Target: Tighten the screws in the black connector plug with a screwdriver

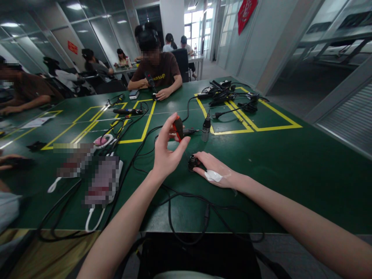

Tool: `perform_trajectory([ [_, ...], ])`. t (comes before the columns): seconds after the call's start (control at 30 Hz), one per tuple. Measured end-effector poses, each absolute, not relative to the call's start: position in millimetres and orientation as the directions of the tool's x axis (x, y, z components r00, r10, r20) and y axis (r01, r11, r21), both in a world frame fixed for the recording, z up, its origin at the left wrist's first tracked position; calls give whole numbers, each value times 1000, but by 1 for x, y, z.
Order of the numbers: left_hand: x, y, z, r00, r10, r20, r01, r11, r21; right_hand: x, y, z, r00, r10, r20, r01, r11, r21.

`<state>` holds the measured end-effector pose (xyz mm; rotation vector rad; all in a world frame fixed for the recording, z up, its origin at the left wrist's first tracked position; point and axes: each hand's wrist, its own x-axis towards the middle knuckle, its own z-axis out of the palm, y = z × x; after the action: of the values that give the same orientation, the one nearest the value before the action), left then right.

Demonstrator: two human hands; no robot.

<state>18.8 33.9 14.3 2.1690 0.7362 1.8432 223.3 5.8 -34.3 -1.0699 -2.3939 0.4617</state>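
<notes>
The left hand (167, 149) is raised above the green table (290, 162), fingers curled, pinching a red-and-black tool (178, 128). Just right and nearer, the right hand (213, 170) clasps a small black connector (192, 162) against the table.

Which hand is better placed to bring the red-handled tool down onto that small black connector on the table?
Left, probably. The left hand holds the red-handled tool raised just above the black connector, while the right hand rests on the green table, pinning the connector.
</notes>
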Motion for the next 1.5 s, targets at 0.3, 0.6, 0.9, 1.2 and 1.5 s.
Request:
perform_trajectory([
  [0.3, 19, 34, 15, 108, 513, 852, 228, -847, 481, 224, 7, -36, -577, 773, 264, 612, 624, -486],
  [0.6, 18, 30, 15, 173, 514, 840, 177, -855, 487, 224, 7, -37, -581, 762, 285, 599, 638, -484],
  [0.9, 18, 34, 14, 46, 511, 858, 283, -831, 480, 224, 6, -35, -584, 762, 281, 598, 637, -486],
  [1.2, 18, 31, 16, 140, 527, 838, 180, -846, 502, 224, 6, -35, -577, 766, 283, 604, 634, -484],
  [1.5, 20, 30, 15, 152, 542, 826, 186, -837, 515, 224, 8, -39, -578, 761, 294, 597, 640, -484],
])
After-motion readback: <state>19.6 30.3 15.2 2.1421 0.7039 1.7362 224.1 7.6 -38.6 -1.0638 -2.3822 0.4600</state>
